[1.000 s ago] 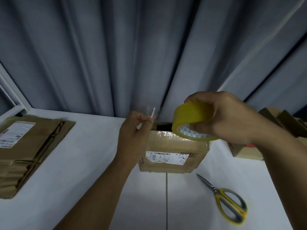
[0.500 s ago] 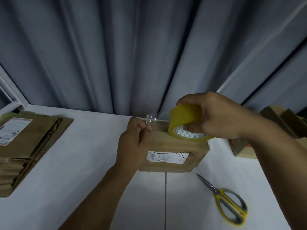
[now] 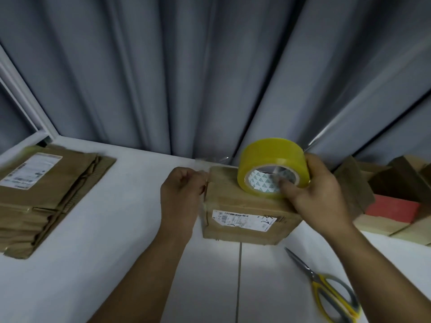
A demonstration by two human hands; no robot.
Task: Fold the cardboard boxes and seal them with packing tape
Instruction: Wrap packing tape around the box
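Left hand [image 3: 184, 192] pinches the clear tape end [image 3: 205, 162] at the left edge of the small brown cardboard box [image 3: 245, 206]; right hand [image 3: 321, 194] grips the yellow packing-tape roll [image 3: 272, 159] on top.

Yellow tape roll [image 3: 272, 157]; brown box [image 3: 245, 203]; grey curtain [image 3: 210, 73].

head cam only | looks forward and down at the table [image 3: 116, 217] | close up | box [image 3: 228, 197] at 12 o'clock
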